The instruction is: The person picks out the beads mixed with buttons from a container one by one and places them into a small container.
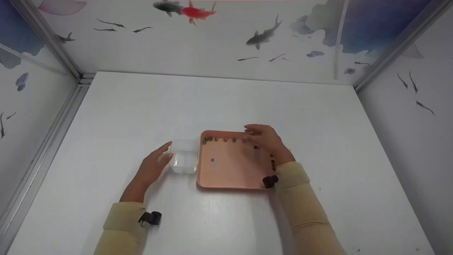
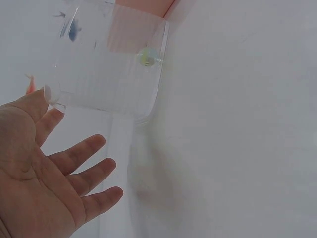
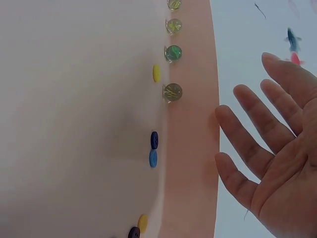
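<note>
My left hand (image 1: 153, 165) is at the left side of a clear plastic container (image 1: 185, 161), thumb and forefinger touching its edge. In the left wrist view, the other fingers (image 2: 94, 176) are spread and hold nothing. A yellow-green marble (image 2: 147, 57) shows through the clear plastic. Over the far right part of a pink-orange tray (image 1: 230, 179) is my right hand (image 1: 267, 141), fingers relaxed and apart, nothing in them. Glass marbles (image 3: 173, 92) line the tray's far side. Near them lie a yellow button (image 3: 156, 73), a dark blue button (image 3: 154, 140) and a lighter blue button (image 3: 153, 158).
A small blue button (image 1: 212, 160) lies in the left part of the tray. Several dark pieces (image 1: 273, 163) sit along its right side, partly behind my right wrist. The white table (image 1: 226, 102) is bounded by panels (image 1: 212, 46) printed with fish.
</note>
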The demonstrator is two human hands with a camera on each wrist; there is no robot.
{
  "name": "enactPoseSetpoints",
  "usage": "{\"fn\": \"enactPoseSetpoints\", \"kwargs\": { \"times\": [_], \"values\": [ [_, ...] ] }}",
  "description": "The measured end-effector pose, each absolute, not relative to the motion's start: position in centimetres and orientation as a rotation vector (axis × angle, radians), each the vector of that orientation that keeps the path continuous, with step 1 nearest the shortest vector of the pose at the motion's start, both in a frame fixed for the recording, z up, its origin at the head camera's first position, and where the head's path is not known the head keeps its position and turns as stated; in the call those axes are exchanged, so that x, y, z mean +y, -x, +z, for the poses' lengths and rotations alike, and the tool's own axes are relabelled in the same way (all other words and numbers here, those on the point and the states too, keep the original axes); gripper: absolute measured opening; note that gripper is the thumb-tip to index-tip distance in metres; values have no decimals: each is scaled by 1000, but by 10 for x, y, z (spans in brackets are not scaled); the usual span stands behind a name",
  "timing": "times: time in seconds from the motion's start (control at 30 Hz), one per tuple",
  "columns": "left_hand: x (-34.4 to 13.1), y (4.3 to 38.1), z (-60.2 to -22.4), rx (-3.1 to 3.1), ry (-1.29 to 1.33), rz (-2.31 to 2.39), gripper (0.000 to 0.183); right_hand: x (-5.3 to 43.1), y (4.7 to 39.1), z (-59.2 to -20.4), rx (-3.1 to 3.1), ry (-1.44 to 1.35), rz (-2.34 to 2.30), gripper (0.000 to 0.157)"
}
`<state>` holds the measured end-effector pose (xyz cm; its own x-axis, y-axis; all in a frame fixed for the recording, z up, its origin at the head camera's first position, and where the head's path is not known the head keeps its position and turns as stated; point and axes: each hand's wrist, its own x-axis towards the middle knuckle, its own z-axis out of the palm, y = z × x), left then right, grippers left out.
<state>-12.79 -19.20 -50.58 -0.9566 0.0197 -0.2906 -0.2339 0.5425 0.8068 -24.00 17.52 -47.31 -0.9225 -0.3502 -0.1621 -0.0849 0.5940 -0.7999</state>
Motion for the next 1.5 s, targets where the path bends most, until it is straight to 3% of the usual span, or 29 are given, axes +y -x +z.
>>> {"fn": "enactPoseSetpoints", "kwargs": {
  "times": [0.63, 1.17, 1.5],
  "values": [
    [-192, 128, -506, 2544, 191, 1331, 55, 172, 241, -470, 2593, 279, -953, 43],
    [-191, 128, -506, 2556, 200, 1302, 70, 166, 241, -472, 2652, 244, -717, 40],
    [-191, 128, -504, 2528, 204, 1331, 61, 170, 243, -479, 2605, 385, -849, 28]
  ]
}}
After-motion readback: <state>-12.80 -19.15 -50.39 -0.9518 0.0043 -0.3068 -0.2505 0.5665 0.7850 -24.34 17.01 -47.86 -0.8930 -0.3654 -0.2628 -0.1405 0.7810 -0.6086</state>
